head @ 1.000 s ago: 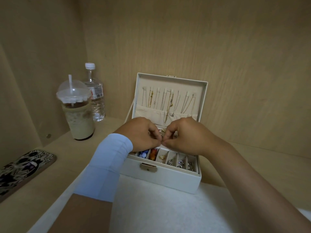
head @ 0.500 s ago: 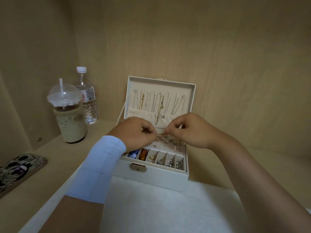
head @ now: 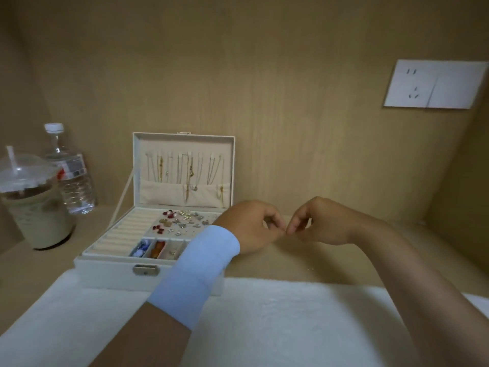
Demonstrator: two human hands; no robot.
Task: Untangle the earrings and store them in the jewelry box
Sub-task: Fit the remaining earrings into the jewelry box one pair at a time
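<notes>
Inspection of one wooden alcove: a back wall, side walls and one shelf (head: pixel 264 266).

One white fleecy cloth (head: pixel 291 327) covers the front of the shelf.

One white jewelry box (head: pixel 105 274) stands left of centre, its front wall meeting the cloth's back edge. Its lid (head: pixel 136 168) is upright and open, with several fine chains (head: pixel 185 170) hung inside; an exact count is not readable.

One white socket plate (head: pixel 434 86) sits on the wall at upper right.

One domed plastic cup of iced coffee (head: pixel 37 215), with one straw, stands at far left. One clear water bottle (head: pixel 75 186) stands just behind it.

Two hands are in view, both raised over the bare wood to the right of the box. The left hand (head: pixel 251 226) wears one pale blue wristband (head: pixel 195 274), which hides the box's front right corner. The right hand (head: pixel 328 223) faces it.

Both hands have their fingers curled, with thumb and forefinger drawn tight. The two pinches meet tip to tip. What lies between the tips is too small to make out, so I cannot tell what is held.

The earrings (head: pixel 182 221), well over a dozen small studs, sit on the box's pin panel, just left of the left hand and clear of both pinches.

Three small front compartments (head: pixel 156 249) show.
</notes>
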